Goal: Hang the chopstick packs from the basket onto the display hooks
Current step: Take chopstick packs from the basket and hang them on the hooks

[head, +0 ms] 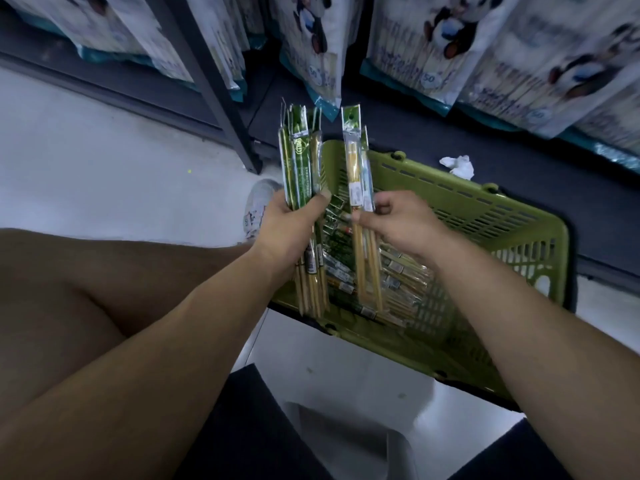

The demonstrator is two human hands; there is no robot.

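Left hand [289, 220]: clenched round a bundle of chopstick packs [302, 174], held upright over the 9 o'clock rim of the green basket [485, 216], header ends up; probably so gathered to keep the punched tops together for threading onto a hook. Right hand [398, 220]: pinching a smaller set of packs [358, 178] between thumb and fingers near the middle, hang hole visible at the top, bare stick ends trailing down into the basket; likely being squared up or passed across to the bundle, just beside it at 3 o'clock. Basket: on the floor against the dark shelf base, tilted in view, holding loose packs [388, 271] lying flat across the bottom; task evidently far from finished. No display hooks clearly visible; rack upright [207, 81] running from 12 o'clock down toward centre. Hanging panda-print bags [433, 43] filling the 12 to 2 o'clock band, lower edges hanging just above both held sets, so a likely obstruction when raising the packs. Crumpled white paper [459, 166] on the dark base beyond the basket's far rim, at 1 o'clock, clear of the work. White shoe [258, 209] at 9 o'clock of the left hand, on pale floor. Bare knee and thigh at 8 o'clock, suggesting a crouch close to the basket.
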